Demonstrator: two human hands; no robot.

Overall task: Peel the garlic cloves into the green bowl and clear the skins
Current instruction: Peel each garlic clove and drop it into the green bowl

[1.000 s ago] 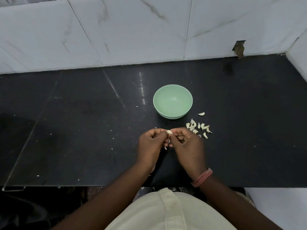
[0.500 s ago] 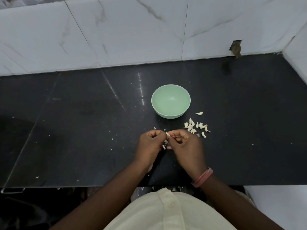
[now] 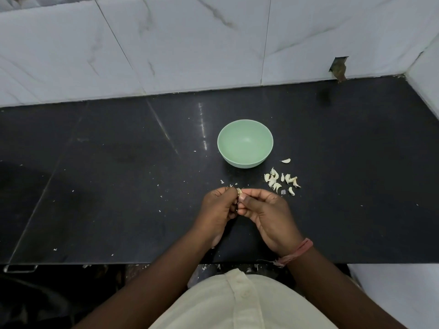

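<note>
A pale green bowl [image 3: 245,143] stands empty on the black counter [image 3: 118,186]. Just right of it and nearer to me lies a small heap of unpeeled garlic cloves [image 3: 281,181], with one clove [image 3: 286,160] apart beside the bowl. In front of the bowl my left hand [image 3: 217,207] and my right hand [image 3: 268,213] meet, fingertips together, and pinch a single garlic clove [image 3: 239,191] between them. Only its top shows above the fingers.
Small flakes of garlic skin [image 3: 223,181] lie scattered on the counter around my hands and to the left. White marble wall tiles [image 3: 190,43] close the back and right side. The counter's front edge runs just below my wrists.
The hands stay together on the clove; the fingers have shifted a little around it. The camera view has drifted slightly. The bowl and the heap have not moved.
</note>
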